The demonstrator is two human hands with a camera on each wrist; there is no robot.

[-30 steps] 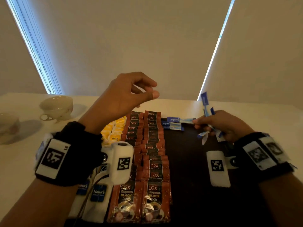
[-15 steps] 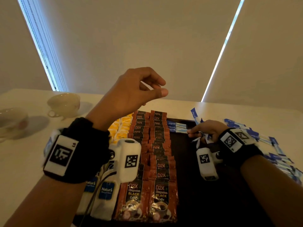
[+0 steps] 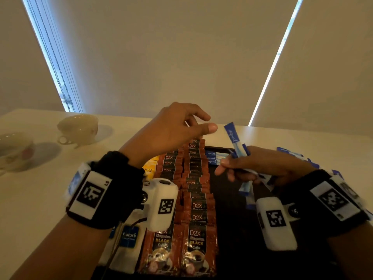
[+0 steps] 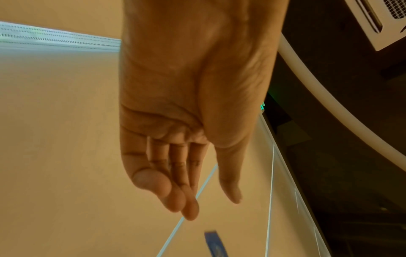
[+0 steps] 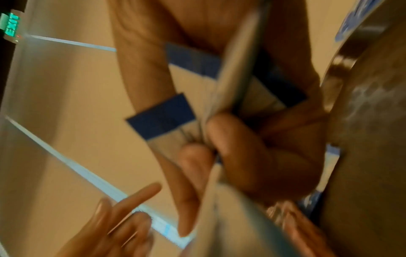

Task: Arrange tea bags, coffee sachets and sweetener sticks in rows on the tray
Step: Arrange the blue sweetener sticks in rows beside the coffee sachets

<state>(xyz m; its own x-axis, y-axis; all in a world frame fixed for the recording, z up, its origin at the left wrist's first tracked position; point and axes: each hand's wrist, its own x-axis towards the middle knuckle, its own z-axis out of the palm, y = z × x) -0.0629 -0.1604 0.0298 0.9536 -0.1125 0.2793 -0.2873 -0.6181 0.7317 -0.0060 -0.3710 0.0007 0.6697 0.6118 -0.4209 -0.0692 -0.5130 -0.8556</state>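
A dark tray (image 3: 228, 229) holds two long rows of brown coffee sachets (image 3: 196, 209). Left of them lie yellow tea bags (image 3: 150, 167) and white tea bags (image 3: 129, 237). A few blue sweetener sticks (image 3: 213, 158) lie at the tray's far end. My right hand (image 3: 223, 166) grips a bunch of blue sweetener sticks (image 3: 235, 141) above the tray, one pointing up; in the right wrist view the fingers (image 5: 241, 139) pinch these sticks (image 5: 162, 116). My left hand (image 3: 207, 123) hovers just left of that stick, fingers relaxed and holding nothing, as the left wrist view (image 4: 213, 206) confirms.
Two pale teacups (image 3: 78, 128) (image 3: 14, 150) stand on the white table at the far left. More loose blue sticks (image 3: 290, 153) lie on the table right of the tray. The tray's right half is bare dark surface.
My right hand has lifted its bunch of sticks and brought it left, close to the left hand's thumb. The left hand has stayed raised with its fingers loose.
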